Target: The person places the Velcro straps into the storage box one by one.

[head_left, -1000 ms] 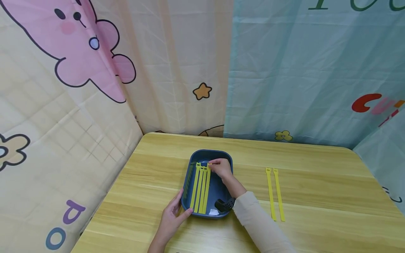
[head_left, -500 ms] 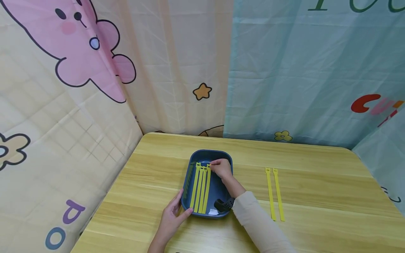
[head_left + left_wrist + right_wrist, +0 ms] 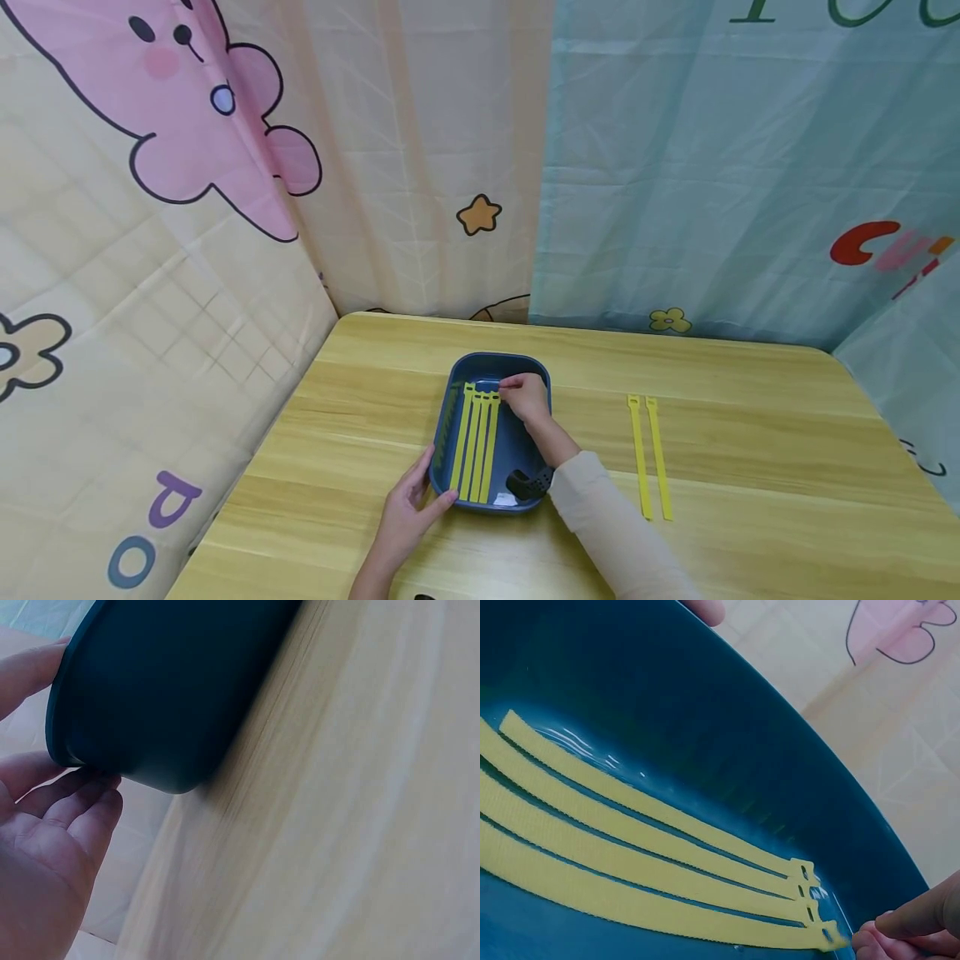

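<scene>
A dark blue plastic bin stands on the table with several yellow hook-and-loop cable ties lying side by side in it. Their slotted heads point to the far end, nearly level with each other. My left hand holds the bin's near-left corner, thumb at the rim and fingers against the outer wall. Inside the bin, my right hand pinches the head corner of the rightmost cable tie between thumb and finger. The exact contact at that corner is blurred in the right wrist view.
Two more yellow cable ties, a left one and a right one, lie roughly parallel on the wooden table right of the bin. A black wrist mount on the right arm overlaps the bin's near-right corner. Printed curtains surround the table.
The rightmost cable tie's head has shifted slightly toward the near side, coming closer in line with the heads beside it. The left hand and the bin stay in place.
</scene>
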Demonstrator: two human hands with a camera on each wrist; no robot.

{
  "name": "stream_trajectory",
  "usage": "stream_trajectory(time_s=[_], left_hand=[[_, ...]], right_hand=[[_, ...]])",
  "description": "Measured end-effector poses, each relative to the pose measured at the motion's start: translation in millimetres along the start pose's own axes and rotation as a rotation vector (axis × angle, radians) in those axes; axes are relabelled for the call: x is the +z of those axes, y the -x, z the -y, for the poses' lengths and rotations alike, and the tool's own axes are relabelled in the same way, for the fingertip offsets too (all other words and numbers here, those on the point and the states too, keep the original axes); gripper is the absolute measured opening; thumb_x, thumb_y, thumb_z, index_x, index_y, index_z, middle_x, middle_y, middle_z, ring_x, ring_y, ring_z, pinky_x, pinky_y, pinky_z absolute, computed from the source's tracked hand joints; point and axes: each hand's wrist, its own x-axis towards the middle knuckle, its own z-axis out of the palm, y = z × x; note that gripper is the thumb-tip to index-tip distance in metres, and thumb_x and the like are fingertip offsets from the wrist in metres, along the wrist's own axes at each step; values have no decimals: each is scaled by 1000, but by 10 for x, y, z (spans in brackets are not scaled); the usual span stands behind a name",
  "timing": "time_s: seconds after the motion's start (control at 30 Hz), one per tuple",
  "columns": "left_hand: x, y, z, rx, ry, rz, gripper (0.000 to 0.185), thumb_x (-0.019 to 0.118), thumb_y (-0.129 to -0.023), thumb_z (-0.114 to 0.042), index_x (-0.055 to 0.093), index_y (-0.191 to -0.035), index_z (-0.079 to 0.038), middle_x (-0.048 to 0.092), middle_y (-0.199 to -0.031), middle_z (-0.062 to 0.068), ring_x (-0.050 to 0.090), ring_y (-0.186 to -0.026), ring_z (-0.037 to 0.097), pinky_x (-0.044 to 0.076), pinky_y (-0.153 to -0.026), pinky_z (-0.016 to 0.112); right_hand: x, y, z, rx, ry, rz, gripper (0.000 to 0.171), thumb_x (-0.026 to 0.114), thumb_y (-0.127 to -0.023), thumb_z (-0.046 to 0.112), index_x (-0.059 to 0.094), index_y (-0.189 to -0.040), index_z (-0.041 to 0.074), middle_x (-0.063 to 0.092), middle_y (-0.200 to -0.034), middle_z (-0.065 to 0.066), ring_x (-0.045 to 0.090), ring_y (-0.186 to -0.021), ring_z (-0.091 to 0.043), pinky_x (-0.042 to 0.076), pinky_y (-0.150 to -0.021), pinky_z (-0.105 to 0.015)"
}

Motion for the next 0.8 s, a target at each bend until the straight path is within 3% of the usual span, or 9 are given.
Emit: stream_trajectory(time_s=[0.23,0.5,0.67,0.8], left_hand=[[-1,-1,-3,-5,1,-1,75,72,-80,-14,30,-139,5,22,-144,26,27,-129,37,27,-102,32],[2,-14,0,6,-1,0,74,71,-80,-11,30,-139,5,23,-144,26,27,-129,37,27,-102,32],[0,-21,-5,4,-5,-3,73,71,-80,-11,31,-139,5,23,-144,26,28,-129,37,27,-102,32],[2,-3,-9,-2,-15,-4,73,71,-80,-10,31,-139,5,23,-144,26,27,-129,37,27,-102,32]], right_hand=[[7,5,6,-35,24,-15,8,65,-83,0,68,-88,-5,65,-84,-12,60,-74,-21,55,-68,-32],[8,4,37,-111,-5,31,12,64,-85,3,69,-93,-5,65,-86,-10,58,-75,-18,54,-68,-29],[-18,3,58,-117,-128,91,20,65,-86,7,67,-101,-6,66,-89,-9,60,-80,-19,54,-75,-30],[-95,55,107,-117,-255,149,27,65,-86,10,64,-105,-8,66,-91,-11,63,-88,-28,53,-83,-36]])
